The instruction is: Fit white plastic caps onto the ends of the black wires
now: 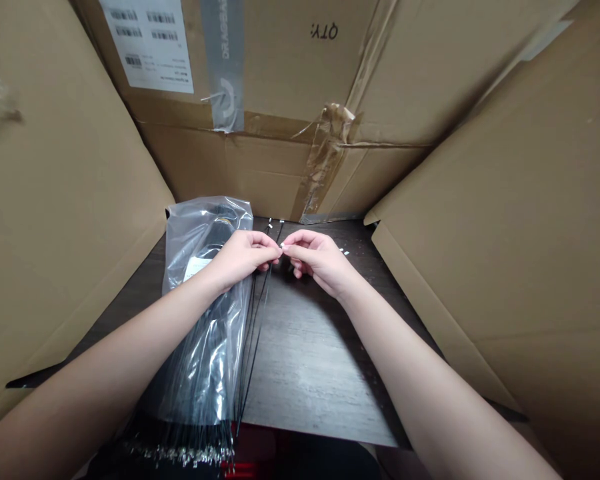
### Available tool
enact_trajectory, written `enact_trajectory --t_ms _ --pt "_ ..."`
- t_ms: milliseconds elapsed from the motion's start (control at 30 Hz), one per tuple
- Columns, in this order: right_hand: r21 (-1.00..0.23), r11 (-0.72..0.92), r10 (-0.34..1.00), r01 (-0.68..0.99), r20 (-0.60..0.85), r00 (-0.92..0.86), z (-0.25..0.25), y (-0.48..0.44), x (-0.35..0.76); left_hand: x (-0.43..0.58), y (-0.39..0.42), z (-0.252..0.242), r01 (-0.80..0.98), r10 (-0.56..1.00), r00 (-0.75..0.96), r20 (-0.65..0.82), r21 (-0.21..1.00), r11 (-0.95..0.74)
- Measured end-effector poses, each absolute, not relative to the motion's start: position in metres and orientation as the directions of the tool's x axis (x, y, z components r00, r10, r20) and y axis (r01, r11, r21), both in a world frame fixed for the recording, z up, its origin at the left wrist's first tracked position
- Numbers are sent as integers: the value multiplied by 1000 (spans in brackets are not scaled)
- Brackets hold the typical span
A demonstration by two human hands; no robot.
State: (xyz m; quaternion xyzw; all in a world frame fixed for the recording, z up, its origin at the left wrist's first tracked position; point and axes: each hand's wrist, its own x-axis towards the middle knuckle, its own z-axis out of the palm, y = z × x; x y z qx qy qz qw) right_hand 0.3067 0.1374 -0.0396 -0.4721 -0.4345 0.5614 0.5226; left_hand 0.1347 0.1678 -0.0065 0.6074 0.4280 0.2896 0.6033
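Look at that, thin black wires (256, 333) dropping straight down from the left grip (245, 257) and right grip (320, 261), tiny white tips (344, 252) flashing just beyond! Left of the grips, a clear plastic bag (205, 227) over solid black, a white label (197, 268) on it! Below them, the desk (310, 347) in grey-brown wood grain, and tan cardboard boxes (70, 200) on every side!

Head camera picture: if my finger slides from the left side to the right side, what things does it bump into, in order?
Cardboard flap → plastic bag → left hand → right hand → other cardboard flap
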Motion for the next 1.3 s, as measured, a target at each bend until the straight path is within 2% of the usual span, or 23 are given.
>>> enact_trajectory --t_ms 900,1300 --pt "-980 -64 998 -191 -65 -1 -42 138 307 135 169 -11 188 868 475 -147 980 63" --pt "-979 -12 1000 -203 -17 21 -44 140 307 137 166 -6 207 885 445 -137 977 47"
